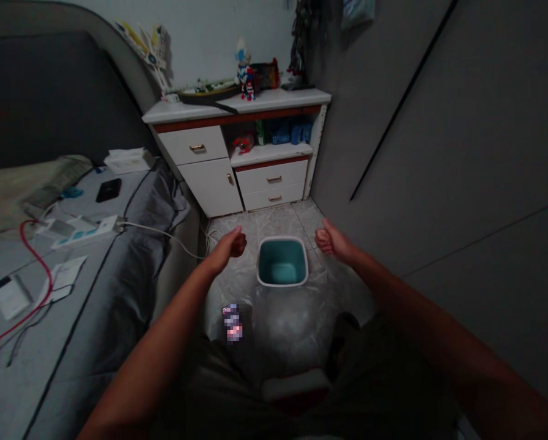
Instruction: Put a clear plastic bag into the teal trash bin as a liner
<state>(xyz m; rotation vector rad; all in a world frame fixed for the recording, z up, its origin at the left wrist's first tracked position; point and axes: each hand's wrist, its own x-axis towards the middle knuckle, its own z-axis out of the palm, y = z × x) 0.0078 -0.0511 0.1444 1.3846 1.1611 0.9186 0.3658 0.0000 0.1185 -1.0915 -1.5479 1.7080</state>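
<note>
My left hand [230,243] is curled into a loose fist with the thumb raised, and it holds nothing. My right hand [331,240] is closed the same way, also with nothing in it. Between them, lower down on the floor, stands a square waste bin [283,238] with a white rim and a teal inside. Neither hand touches the bin. Nearer my body lies a small pixelated object [232,322], blurred too much to identify.
On the left, a grey-covered bed [95,293] holds a power strip [84,232], a red cable [49,275], a phone [109,190] and papers. A white cabinet [205,145] with toys stands ahead. A grey wardrobe door [439,153] runs along the right.
</note>
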